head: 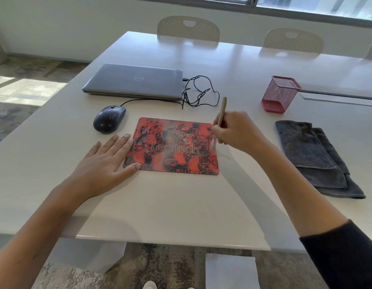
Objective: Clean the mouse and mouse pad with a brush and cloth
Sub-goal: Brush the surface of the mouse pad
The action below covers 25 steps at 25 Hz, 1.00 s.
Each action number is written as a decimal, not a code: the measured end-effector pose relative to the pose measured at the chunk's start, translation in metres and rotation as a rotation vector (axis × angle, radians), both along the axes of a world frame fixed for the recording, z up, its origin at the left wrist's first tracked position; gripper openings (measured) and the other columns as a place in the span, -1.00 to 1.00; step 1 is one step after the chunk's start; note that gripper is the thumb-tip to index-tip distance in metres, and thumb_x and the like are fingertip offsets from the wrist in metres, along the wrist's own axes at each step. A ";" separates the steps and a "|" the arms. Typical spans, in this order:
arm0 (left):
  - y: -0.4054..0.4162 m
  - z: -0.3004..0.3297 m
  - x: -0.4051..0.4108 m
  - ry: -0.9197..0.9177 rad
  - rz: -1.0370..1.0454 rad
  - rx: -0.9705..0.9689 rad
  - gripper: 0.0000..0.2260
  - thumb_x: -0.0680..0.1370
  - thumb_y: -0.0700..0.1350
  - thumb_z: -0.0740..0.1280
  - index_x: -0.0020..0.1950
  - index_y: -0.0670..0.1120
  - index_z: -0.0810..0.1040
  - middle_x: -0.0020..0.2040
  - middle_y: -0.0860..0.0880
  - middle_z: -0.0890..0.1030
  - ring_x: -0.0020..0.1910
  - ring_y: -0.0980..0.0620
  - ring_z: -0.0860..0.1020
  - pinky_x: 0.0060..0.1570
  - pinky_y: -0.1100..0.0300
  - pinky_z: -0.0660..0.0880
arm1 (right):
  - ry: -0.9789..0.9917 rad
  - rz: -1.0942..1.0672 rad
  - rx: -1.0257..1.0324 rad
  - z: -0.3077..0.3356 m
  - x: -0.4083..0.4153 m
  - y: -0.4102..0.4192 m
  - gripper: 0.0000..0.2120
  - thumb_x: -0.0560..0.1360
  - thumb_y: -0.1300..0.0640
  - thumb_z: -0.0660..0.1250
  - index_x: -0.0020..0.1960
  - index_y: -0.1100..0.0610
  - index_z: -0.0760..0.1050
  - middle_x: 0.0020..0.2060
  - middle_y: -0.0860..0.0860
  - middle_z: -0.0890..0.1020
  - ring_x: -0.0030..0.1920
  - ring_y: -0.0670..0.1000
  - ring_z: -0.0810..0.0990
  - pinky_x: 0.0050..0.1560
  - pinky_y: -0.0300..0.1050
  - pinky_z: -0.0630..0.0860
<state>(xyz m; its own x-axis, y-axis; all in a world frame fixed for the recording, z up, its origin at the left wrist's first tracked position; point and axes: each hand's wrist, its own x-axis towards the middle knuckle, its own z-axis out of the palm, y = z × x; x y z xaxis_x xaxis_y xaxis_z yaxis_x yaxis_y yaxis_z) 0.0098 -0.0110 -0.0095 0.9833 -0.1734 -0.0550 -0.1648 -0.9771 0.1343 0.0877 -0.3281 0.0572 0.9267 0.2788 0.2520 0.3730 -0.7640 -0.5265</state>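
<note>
White table (180, 205), smooth and matte, bearing all items. Closed grey laptop (135, 81) at the far side, its black cable (199, 92) coiled loosely beside it. Red patterned mouse pad (174, 161), flat and rectangular with rounded corners, at centre. Dark grey cloth (314, 157), folded and napped, well to the right of the pad. Red wire-mesh pen holder (280, 93), square in section; contents cannot be told. Black corded mouse (109, 118), just off the pad's far-left corner. Left hand (105, 161), fingers straight, pressing flat on the pad's left edge. Right hand (237, 132), fingers curled round the wooden handle of a brush (221, 111), whose blurred bristle end meets the pad's right edge.
</note>
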 end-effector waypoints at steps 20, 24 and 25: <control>0.002 -0.003 0.002 0.000 0.001 0.005 -0.19 0.36 0.49 -0.31 0.52 0.14 -0.27 0.50 0.23 -0.27 0.48 0.22 -0.28 0.50 0.05 -0.17 | 0.015 -0.049 0.017 -0.006 -0.020 -0.002 -0.89 0.47 0.23 0.25 -0.18 0.14 0.54 -0.48 -0.08 0.60 -0.44 -0.11 0.56 -0.38 -0.27 0.44; 0.003 -0.005 0.002 -0.013 0.004 -0.005 -0.20 0.36 0.50 -0.31 0.52 0.16 -0.27 0.49 0.26 -0.28 0.47 0.26 -0.30 0.50 0.07 -0.18 | 0.123 0.135 0.246 -0.009 -0.034 0.020 -0.92 0.52 0.21 0.32 -0.14 0.15 0.55 -0.46 -0.10 0.62 -0.44 -0.09 0.63 -0.37 -0.19 0.58; 0.003 -0.005 0.001 -0.016 0.006 -0.007 -0.20 0.36 0.50 -0.30 0.52 0.16 -0.26 0.49 0.27 -0.27 0.47 0.26 -0.30 0.50 0.08 -0.17 | 0.151 0.144 0.221 -0.012 -0.037 0.021 -0.91 0.53 0.22 0.31 -0.13 0.19 0.55 -0.42 -0.06 0.64 -0.41 0.01 0.65 -0.34 -0.06 0.61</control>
